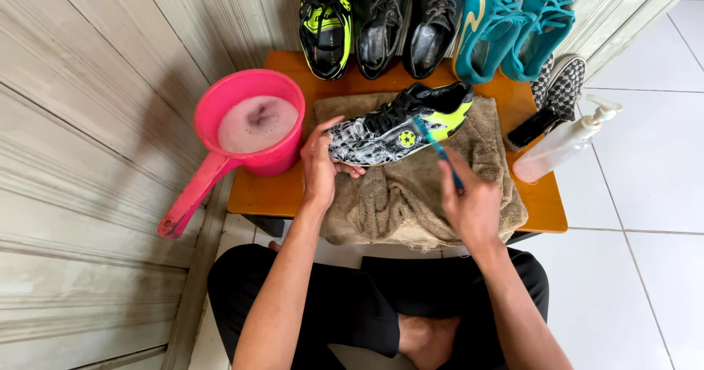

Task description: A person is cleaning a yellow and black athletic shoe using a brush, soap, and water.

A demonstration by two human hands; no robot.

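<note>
left hand (pixel 320 166): grip closed on toe end of soapy black-and-yellow football boot (pixel 400 124), centre of frame.
right hand (pixel 469 201): blue toothbrush (pixel 438 150) is gripped, bristle end laid on the boot's side.
boot: is laid on brown towel (pixel 411 194) over orange tabletop (pixel 271 194).
left of centre: pink dipper (pixel 242 139) of foamy water is seen.
right: pump bottle (pixel 565 141), black brush (pixel 534 128).
top: row of shoes (pixel 440 22).

My left hand (pixel 320 166) grips the toe of a black football boot (pixel 396 124) with neon-yellow panels, lying on its side on the brown towel, toe toward me and left, coated in white soap foam. My right hand (pixel 469 203) holds a blue toothbrush (pixel 438 148), its head touching the boot's midsection.
</note>
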